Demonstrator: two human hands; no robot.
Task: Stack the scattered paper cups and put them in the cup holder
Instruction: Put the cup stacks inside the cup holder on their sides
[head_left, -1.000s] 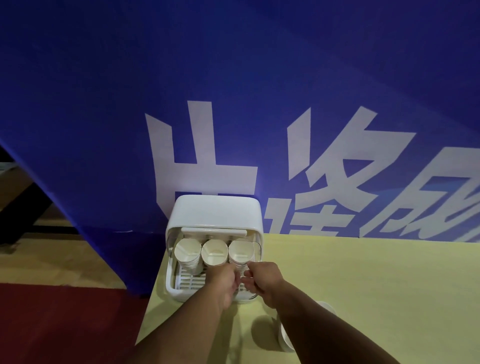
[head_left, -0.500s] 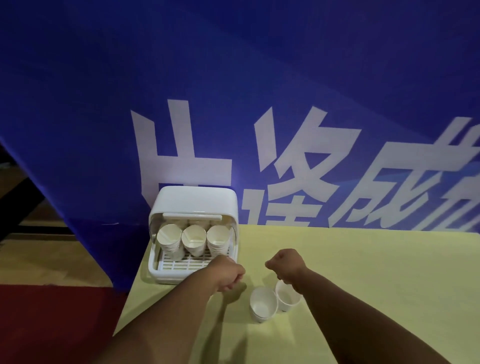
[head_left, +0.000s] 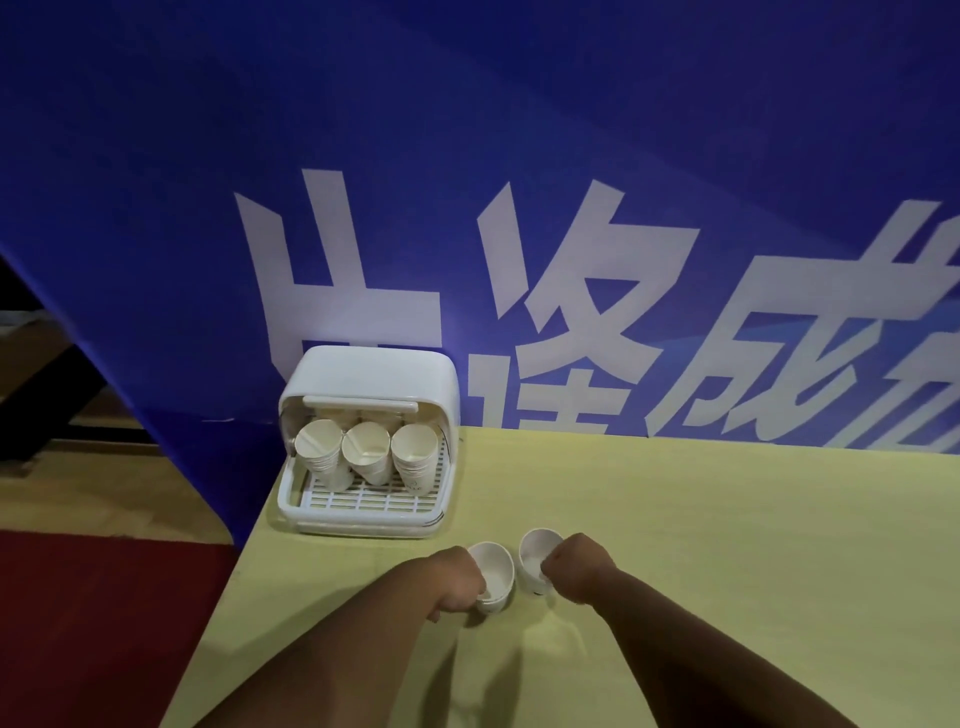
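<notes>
Two white paper cups stand on the yellow table in front of me. My left hand (head_left: 454, 579) grips the left cup (head_left: 494, 574), which looks like a short stack. My right hand (head_left: 579, 571) grips the right cup (head_left: 535, 556) at its rim. The white cup holder (head_left: 363, 514) sits at the table's far left corner with its lid lifted. Inside it three stacks of paper cups (head_left: 366, 452) lean toward me on the slotted tray.
A blue banner (head_left: 519, 208) with large white characters hangs right behind the yellow table (head_left: 727, 545). The table's left edge drops to a red carpet (head_left: 93, 623) and wooden floor.
Both hands pulled back from the cup holder toward me and came down onto the two cups on the table. The view shifted right and down.
</notes>
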